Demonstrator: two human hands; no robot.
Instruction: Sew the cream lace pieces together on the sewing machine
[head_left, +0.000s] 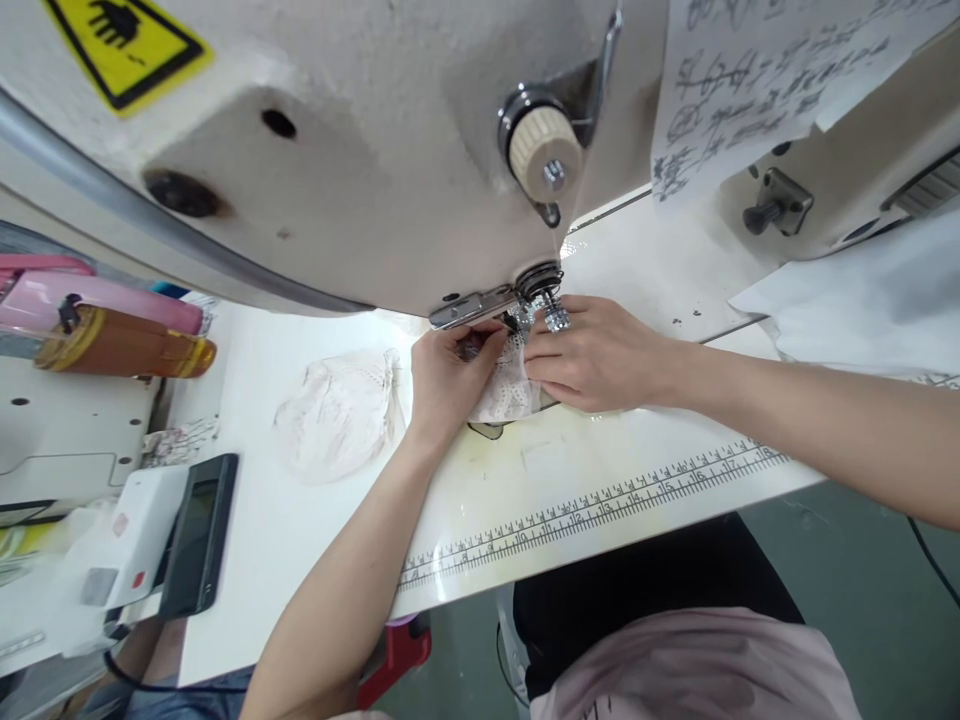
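A small piece of white lace fabric (508, 388) lies on the sewing machine bed under the presser foot (541, 310). My left hand (446, 378) pinches the lace at its left edge, fingers closed, just below the metal needle-bar area. My right hand (596, 352) presses on the lace from the right, fingers together and curled down over it. Both hands touch the fabric right beside the needle. The cream sewing machine head (337, 150) fills the top of the view and hides the needle's upper part.
A pile of pale lace pieces (337, 412) lies to the left on the white table (285, 520). A black phone (199, 535) sits at the left edge. A printed ruler strip (600, 505) runs along the front edge. White cloth (870, 300) lies at the right.
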